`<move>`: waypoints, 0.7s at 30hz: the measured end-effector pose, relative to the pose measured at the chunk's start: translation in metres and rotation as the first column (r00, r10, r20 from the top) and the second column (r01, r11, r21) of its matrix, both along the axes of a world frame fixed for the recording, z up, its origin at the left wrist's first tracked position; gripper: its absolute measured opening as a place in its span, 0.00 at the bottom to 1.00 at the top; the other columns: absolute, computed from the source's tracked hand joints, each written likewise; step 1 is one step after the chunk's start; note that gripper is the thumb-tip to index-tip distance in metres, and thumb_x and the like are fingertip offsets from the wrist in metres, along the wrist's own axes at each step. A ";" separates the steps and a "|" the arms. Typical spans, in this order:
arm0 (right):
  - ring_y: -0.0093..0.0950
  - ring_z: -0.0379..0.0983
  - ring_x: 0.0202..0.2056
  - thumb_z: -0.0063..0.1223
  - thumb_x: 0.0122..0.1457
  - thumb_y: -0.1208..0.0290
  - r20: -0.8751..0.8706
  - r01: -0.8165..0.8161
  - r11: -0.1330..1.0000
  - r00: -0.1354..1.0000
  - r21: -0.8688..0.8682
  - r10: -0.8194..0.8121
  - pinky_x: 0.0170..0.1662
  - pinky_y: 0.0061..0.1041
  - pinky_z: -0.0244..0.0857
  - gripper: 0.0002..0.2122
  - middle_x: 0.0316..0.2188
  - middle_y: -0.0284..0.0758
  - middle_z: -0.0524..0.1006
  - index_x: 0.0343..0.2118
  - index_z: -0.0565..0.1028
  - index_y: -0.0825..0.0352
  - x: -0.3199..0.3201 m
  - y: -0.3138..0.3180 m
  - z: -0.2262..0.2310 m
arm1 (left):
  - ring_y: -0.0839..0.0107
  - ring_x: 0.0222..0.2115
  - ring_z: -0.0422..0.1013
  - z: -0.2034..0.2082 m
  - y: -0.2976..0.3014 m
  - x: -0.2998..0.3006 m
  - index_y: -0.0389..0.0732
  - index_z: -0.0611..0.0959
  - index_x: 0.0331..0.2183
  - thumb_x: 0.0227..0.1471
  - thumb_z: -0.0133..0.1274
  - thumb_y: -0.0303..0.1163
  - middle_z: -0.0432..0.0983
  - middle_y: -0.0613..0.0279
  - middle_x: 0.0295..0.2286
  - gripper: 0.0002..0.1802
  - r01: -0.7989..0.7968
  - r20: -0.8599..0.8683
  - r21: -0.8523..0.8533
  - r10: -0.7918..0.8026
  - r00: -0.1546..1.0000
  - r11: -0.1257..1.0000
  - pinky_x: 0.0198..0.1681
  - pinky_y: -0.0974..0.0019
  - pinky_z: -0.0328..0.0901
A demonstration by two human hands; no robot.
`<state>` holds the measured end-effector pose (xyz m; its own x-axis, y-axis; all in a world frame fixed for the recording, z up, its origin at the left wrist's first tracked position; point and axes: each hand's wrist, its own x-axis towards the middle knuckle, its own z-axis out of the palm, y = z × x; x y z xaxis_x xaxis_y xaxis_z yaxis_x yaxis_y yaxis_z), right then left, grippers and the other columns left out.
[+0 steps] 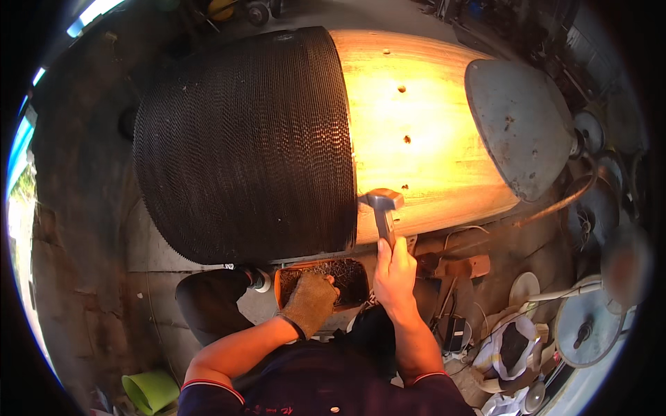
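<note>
The right hand (pixel 394 277), bare, is closed firmly around the handle of a hammer (pixel 386 201). Its smooth, blocky metal head sits in front of the pale wood, near the edge of a black covering. The left hand (pixel 309 302), in a coarse brown glove, reaches into an orange-rimmed box (pixel 279 288) just below the big drum. Its fingers are bent downward, but I can't tell how far open they are or what they hold. The box is full of thin dark bits, which look like nails, though it's rather dim in there.

The drum (pixel 427 69) lies on its side across the space in front of the person, bulging like a barrel. Its wood is smooth and grained, with at least 4 dark holes in a row. The black covering (pixel 243 139) wraps the left part in tight, saw-toothed ridges. A spotted grey dome (pixel 520 128) stands over the right end.

The dark shirt (pixel 319 378) has red-edged sleeves and small red writing on its front. Farther out are a green bucket (pixel 151 392) and a crumpled white sack (pixel 528 326).
</note>
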<state>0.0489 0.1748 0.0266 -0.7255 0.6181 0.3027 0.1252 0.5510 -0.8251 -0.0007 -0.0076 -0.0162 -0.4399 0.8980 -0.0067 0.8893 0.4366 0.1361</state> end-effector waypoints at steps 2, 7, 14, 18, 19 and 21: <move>0.43 0.76 0.25 0.49 0.68 0.73 -0.146 -0.022 0.999 0.989 -0.036 0.016 0.30 0.34 0.70 0.09 0.25 0.48 0.77 0.43 0.74 0.74 0.014 -0.005 0.007 | 0.55 0.34 0.76 0.005 -0.001 -0.001 0.44 0.85 0.33 0.48 0.57 0.35 0.79 0.51 0.32 0.09 0.056 0.024 0.007 -0.056 0.998 0.998 0.38 0.55 0.66; 0.47 0.75 0.24 0.52 0.65 0.74 -0.173 0.067 0.918 0.985 0.391 0.002 0.25 0.36 0.67 0.08 0.25 0.50 0.76 0.40 0.73 0.76 -0.002 0.003 0.006 | 0.54 0.29 0.71 0.013 0.006 -0.004 0.44 0.76 0.23 0.45 0.56 0.31 0.72 0.59 0.28 0.05 0.121 0.122 0.310 -0.165 0.979 0.943 0.33 0.52 0.64; 0.25 0.69 0.22 0.44 0.71 0.67 -0.418 0.038 0.990 0.908 0.138 0.023 0.25 0.25 0.63 0.12 0.23 0.36 0.73 0.40 0.72 0.73 0.021 -0.011 0.016 | 0.56 0.33 0.73 0.088 0.016 -0.064 0.40 0.71 0.41 0.42 0.60 0.20 0.75 0.55 0.35 0.22 0.110 -0.113 0.714 -0.041 0.993 0.692 0.37 0.51 0.67; 0.42 0.71 0.22 0.48 0.69 0.69 -0.155 0.065 0.930 0.988 0.362 -0.009 0.23 0.34 0.63 0.10 0.25 0.46 0.73 0.39 0.70 0.74 -0.002 0.000 0.015 | 0.56 0.37 0.74 0.114 0.031 -0.138 0.40 0.72 0.48 0.44 0.59 0.17 0.74 0.53 0.41 0.27 0.297 -0.526 0.691 0.178 0.832 0.659 0.44 0.50 0.70; 0.53 0.69 0.24 0.51 0.67 0.73 0.149 0.026 0.985 0.988 0.169 -0.051 0.26 0.40 0.65 0.08 0.26 0.54 0.72 0.38 0.71 0.75 -0.005 0.005 -0.007 | 0.56 0.38 0.74 0.121 0.036 -0.147 0.40 0.74 0.47 0.44 0.59 0.16 0.74 0.53 0.42 0.26 0.331 -0.581 0.680 0.205 0.787 0.654 0.44 0.51 0.70; 0.46 0.70 0.21 0.49 0.68 0.72 0.039 -0.022 0.993 0.999 0.114 0.017 0.26 0.37 0.66 0.08 0.24 0.47 0.74 0.38 0.72 0.75 0.015 -0.002 -0.008 | 0.56 0.38 0.74 0.109 0.039 -0.158 0.40 0.75 0.47 0.44 0.59 0.17 0.74 0.54 0.42 0.25 0.374 -0.606 0.691 0.212 0.767 0.619 0.44 0.51 0.70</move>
